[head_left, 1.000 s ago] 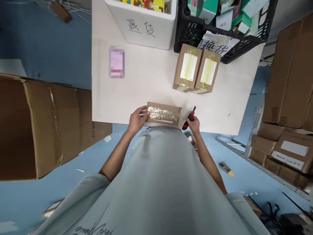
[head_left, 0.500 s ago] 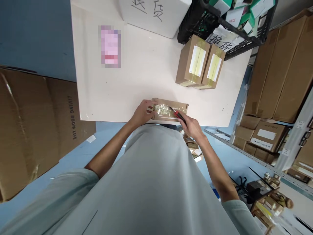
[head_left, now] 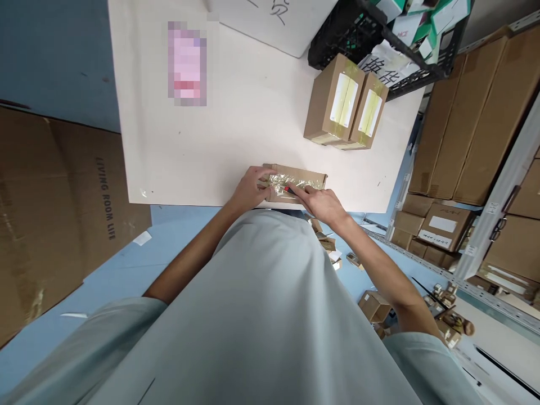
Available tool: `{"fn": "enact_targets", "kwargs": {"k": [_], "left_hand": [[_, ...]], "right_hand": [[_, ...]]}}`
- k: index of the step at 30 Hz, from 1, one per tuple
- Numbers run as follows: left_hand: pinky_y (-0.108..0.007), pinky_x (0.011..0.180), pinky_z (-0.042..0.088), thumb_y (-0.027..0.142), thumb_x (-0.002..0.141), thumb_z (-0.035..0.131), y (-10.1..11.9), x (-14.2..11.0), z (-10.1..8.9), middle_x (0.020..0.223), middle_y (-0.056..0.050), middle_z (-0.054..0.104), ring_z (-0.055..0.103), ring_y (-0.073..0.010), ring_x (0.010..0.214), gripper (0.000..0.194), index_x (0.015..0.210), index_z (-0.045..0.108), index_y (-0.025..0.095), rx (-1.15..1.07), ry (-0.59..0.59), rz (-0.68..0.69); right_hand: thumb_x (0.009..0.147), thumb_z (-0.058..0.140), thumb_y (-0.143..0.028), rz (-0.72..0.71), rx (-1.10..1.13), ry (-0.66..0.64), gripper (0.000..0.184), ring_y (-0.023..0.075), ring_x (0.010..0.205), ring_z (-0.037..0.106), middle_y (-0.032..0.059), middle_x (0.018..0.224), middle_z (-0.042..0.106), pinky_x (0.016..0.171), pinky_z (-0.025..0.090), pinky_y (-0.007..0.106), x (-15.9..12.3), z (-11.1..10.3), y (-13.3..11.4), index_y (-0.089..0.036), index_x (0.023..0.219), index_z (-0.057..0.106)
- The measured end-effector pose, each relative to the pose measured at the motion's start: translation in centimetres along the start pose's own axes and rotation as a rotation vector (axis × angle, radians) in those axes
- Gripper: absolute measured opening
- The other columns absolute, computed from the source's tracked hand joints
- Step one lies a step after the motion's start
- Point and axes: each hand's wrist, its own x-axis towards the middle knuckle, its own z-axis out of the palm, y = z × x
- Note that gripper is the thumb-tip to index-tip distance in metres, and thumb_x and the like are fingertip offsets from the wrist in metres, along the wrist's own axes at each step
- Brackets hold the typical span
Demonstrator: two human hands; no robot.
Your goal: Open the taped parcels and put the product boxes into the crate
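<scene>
A small brown cardboard box point(head_left: 313, 179) wrapped in shiny clear tape lies at the near edge of the pale table point(head_left: 236, 129). My left hand point(head_left: 250, 190) grips the box's left end, fingers curled over its top. My right hand point(head_left: 321, 203) is closed on a red and black utility knife point(head_left: 289, 190), whose tip rests on the taped top of the box near its middle. Most of the knife is hidden inside the hand.
Two taped brown boxes with yellow-white labels point(head_left: 346, 107) stand at the table's back right. A black crate point(head_left: 396, 39) of green and white packs and a white foam box point(head_left: 270, 22) sit behind. Large cartons stand left point(head_left: 54, 208); shelves of cartons right point(head_left: 472, 140).
My right hand brought the knife from beside the box onto its taped top and has slid it leftward. My left hand kept hold of the box's left end. The view shifted.
</scene>
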Motion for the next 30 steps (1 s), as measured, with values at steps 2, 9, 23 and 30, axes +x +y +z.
{"fn": "enact_targets", "kwargs": {"k": [2,9,23,30], "left_hand": [[-0.043,0.107,0.069,0.033,0.095,0.077,-0.1,0.0,0.0,0.144,-0.008,0.060,0.071,-0.0257,0.122,0.048,0.143,0.075,0.029,-0.009,-0.002,0.003],[-0.043,0.105,0.070,0.036,0.094,0.077,-0.3,0.0,0.1,0.145,-0.009,0.060,0.071,-0.0258,0.122,0.051,0.144,0.075,0.027,-0.018,0.004,0.016],[-0.046,0.106,0.071,0.035,0.091,0.079,0.7,-0.4,0.0,0.144,-0.010,0.064,0.073,-0.0261,0.119,0.051,0.142,0.077,0.029,0.007,0.029,-0.021],[-0.045,0.099,0.073,0.038,0.090,0.079,1.4,-0.4,0.0,0.144,-0.010,0.067,0.072,-0.0276,0.119,0.046,0.135,0.080,0.029,0.012,0.069,-0.062]], "right_hand": [[0.122,0.038,-0.034,-0.009,-0.009,0.002,0.062,0.0262,0.086,0.079,0.0118,0.121,0.079,0.088,0.059,0.037,0.1,-0.2,-0.1,-0.037,0.184,0.032],[0.119,0.039,-0.020,-0.044,-0.076,-0.037,0.067,0.0286,0.092,0.081,0.0157,0.123,0.081,0.088,0.058,0.038,0.9,-0.8,-0.9,-0.031,0.184,0.032],[0.112,0.042,-0.009,-0.053,-0.181,-0.188,0.078,0.0340,0.113,0.082,0.0238,0.136,0.079,0.089,0.060,0.040,0.7,-4.3,-1.9,-0.026,0.186,0.022],[0.112,0.045,-0.006,0.064,-0.194,-0.245,0.074,0.0326,0.115,0.083,0.0234,0.130,0.081,0.087,0.055,0.036,-2.5,-2.4,3.0,-0.022,0.183,0.031]]}}
